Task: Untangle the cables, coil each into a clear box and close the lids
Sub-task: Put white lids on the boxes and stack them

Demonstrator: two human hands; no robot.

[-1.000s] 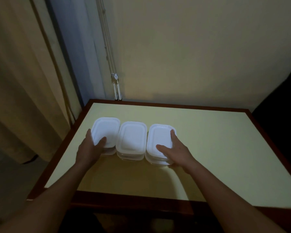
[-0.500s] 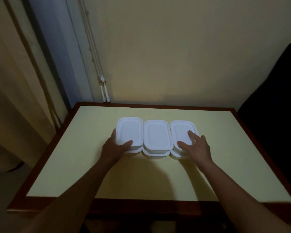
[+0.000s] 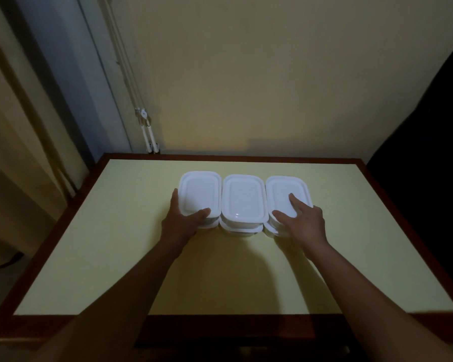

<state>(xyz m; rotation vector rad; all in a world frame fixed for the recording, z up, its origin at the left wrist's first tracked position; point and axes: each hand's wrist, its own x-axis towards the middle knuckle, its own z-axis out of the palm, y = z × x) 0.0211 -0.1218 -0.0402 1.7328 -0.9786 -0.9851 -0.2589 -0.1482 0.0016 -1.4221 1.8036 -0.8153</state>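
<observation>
Three clear boxes with white lids on stand side by side on the yellow table (image 3: pixel 115 257). These are the left box (image 3: pixel 200 190), the middle box (image 3: pixel 243 197) and the right box (image 3: pixel 285 192). My left hand (image 3: pixel 181 223) rests against the left box's near left corner, thumb on the lid and fingers along the side. My right hand (image 3: pixel 302 222) lies on the near part of the right box's lid with its fingers spread. No cable shows, and the lids hide what is inside.
A dark wooden rim (image 3: pixel 246 155) frames the tabletop, which stands against a plain wall. Curtains (image 3: pixel 19 131) hang at the left, with white blind cords (image 3: pixel 148 134) by the table's back left corner. Something dark (image 3: pixel 429 152) stands at the right.
The row of boxes has slid rightward toward the table's middle with both hands on it. My right fingers have shifted from the right box's edge onto its lid.
</observation>
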